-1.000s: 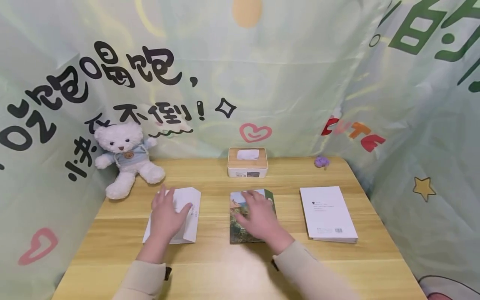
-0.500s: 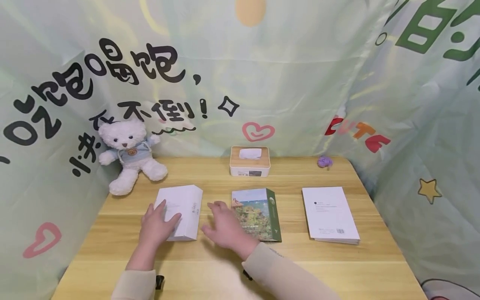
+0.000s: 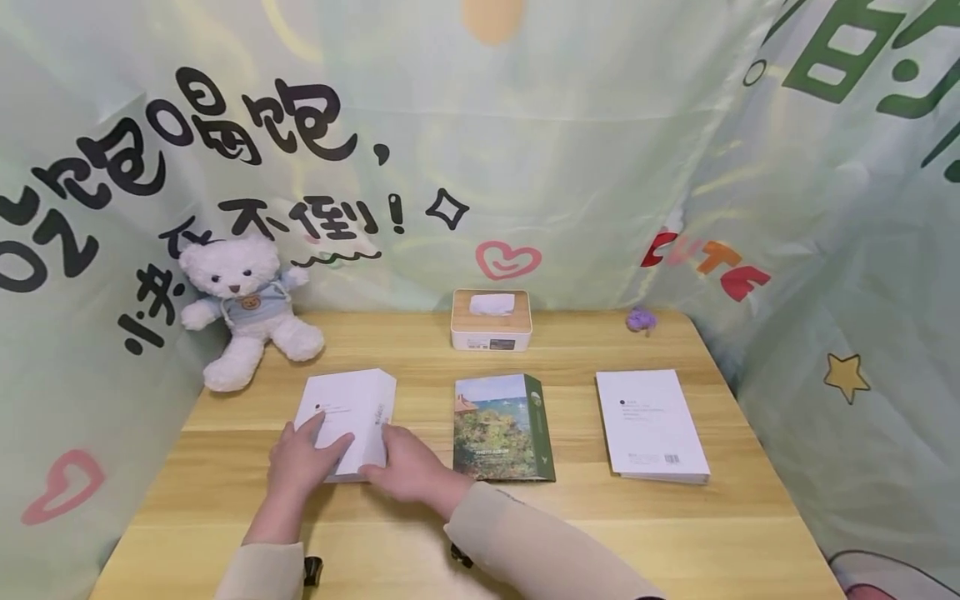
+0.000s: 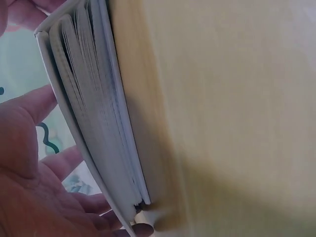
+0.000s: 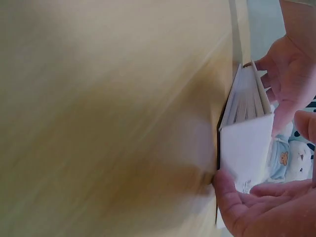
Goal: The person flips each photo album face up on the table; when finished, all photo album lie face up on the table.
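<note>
A thick white album (image 3: 345,417) lies flat at the left of the table, its cover up and its printed spine to the right. My left hand (image 3: 296,462) holds its left side. In the left wrist view the left fingers (image 4: 69,160) lie on the cover, and one fingertip reaches past the edge beside the pages. My right hand (image 3: 408,467) touches the spine. In the right wrist view the right fingers (image 5: 232,202) rest along the spine, low near the tabletop, while the thumb stands off the cover. A photo album (image 3: 491,437) with a landscape cover lies right of that hand.
Another white album (image 3: 652,425) lies at the table's right. At the back stand a tissue box (image 3: 491,321) and a small purple object (image 3: 641,320). A white teddy bear (image 3: 243,312) sits at the back left, against the printed curtain (image 3: 585,167).
My right hand has moved left from the landscape album to the white album's spine. My left hand has slid back and left along the white album, from its middle to its side.
</note>
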`<action>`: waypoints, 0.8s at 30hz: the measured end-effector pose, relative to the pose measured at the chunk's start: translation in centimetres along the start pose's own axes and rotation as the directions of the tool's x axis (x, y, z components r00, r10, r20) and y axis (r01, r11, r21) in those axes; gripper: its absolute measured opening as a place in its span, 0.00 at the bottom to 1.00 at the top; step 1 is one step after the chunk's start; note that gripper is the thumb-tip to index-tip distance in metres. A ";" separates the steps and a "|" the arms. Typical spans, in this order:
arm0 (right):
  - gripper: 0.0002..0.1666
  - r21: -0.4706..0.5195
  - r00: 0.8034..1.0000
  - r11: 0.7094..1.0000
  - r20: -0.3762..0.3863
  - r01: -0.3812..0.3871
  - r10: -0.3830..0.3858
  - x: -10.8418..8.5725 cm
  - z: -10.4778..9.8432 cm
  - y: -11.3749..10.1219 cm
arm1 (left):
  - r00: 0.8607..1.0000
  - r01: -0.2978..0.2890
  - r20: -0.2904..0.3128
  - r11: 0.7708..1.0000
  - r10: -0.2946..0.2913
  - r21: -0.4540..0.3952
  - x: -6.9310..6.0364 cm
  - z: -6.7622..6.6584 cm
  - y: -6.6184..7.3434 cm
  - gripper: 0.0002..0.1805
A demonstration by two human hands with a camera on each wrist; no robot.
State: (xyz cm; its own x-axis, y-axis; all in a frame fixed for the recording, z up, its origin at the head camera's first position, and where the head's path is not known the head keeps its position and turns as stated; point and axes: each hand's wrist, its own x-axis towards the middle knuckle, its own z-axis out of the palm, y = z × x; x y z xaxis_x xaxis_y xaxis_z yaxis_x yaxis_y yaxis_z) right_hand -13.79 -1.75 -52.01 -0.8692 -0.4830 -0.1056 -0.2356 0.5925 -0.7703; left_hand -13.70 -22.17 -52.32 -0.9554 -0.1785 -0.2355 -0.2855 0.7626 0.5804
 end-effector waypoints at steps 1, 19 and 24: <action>0.41 0.020 1.000 1.000 0.009 0.014 -0.014 0.1 0.1 -0.1 | 1.000 -0.003 -0.006 1.000 0.003 0.003 0.0 0.0 -0.1 0.47; 0.38 0.139 0.996 0.990 0.091 -0.022 0.009 -1.1 -0.4 -0.1 | 0.999 0.034 0.019 0.994 -0.032 -0.105 0.2 -0.5 1.0 0.49; 0.44 0.125 0.996 0.991 0.074 -0.052 0.043 -1.5 -0.5 -0.2 | 0.999 0.031 0.026 0.994 -0.028 -0.109 0.0 -0.6 1.2 0.48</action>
State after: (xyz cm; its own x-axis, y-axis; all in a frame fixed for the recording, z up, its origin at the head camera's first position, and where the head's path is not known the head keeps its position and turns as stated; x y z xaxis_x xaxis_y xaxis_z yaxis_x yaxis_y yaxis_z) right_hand -12.72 -0.80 -51.40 -0.8440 -0.5036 -0.1845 -0.1341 0.5312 -0.8365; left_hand -14.10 -21.65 -51.14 -0.9446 -0.1836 -0.2722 -0.3216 0.6845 0.6543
